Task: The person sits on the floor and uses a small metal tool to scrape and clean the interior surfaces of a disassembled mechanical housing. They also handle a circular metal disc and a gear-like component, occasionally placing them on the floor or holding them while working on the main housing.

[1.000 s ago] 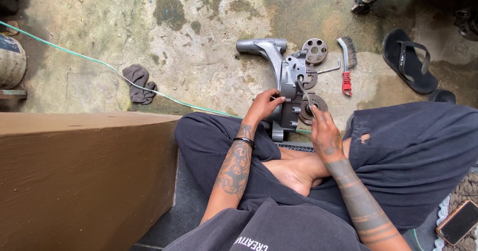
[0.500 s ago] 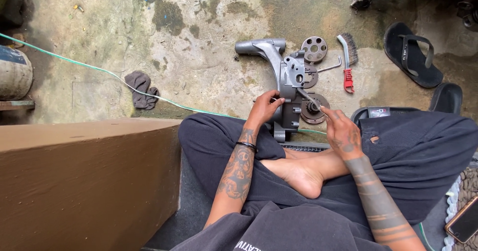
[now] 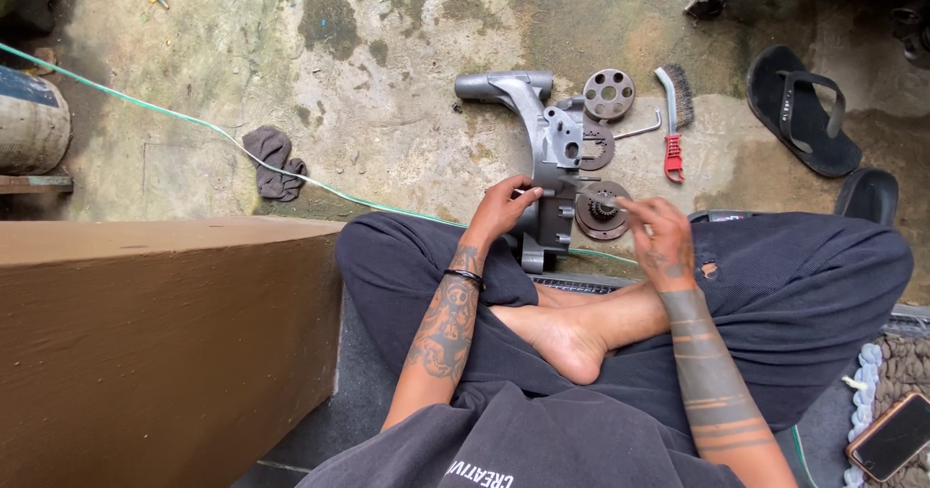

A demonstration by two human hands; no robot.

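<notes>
A grey cast-metal engine casing [image 3: 545,149] lies on the concrete floor in front of my crossed legs. My left hand [image 3: 502,209] grips its near edge. My right hand [image 3: 657,239] hovers at a round geared part [image 3: 599,213] beside the casing and pinches a small thin metal piece over it. A perforated metal disc [image 3: 608,94] and a ring-shaped plate [image 3: 598,146] lie just beyond.
A wire brush with a red handle [image 3: 673,120] and a bent hex key [image 3: 639,128] lie right of the casing. Black sandals [image 3: 806,125] sit at the far right. A green hose [image 3: 194,125], a dark rag [image 3: 272,162], a brown box [image 3: 165,333] and a phone [image 3: 893,437] are also around.
My right hand drew back toward my knee, then returned to the geared part. My left hand stayed on the casing. My bare foot has come into view.
</notes>
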